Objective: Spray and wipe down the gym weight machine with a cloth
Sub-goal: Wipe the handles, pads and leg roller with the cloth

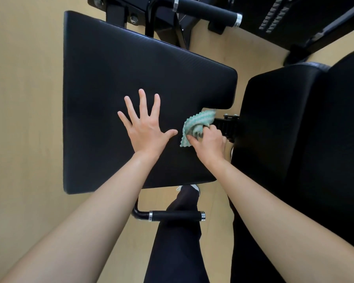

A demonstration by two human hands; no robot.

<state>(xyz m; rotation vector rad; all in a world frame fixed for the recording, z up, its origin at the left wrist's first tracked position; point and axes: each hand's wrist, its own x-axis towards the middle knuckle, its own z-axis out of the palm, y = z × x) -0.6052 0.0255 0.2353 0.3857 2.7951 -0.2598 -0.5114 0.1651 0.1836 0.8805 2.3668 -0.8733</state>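
Black pad [131, 68], cloth [194, 125] in right hand [208, 141]

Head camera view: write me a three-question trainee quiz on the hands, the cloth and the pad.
1. True or false: the left hand lies flat, fingers spread, on the black pad.
2. Choose one. The cloth is: A) bunched in the right hand at the pad's edge; B) under the left hand; C) lying on the floor.
3. Fill in: the cloth's stripes are white and ____.

Key: 1 true; 2 A; 3 green.
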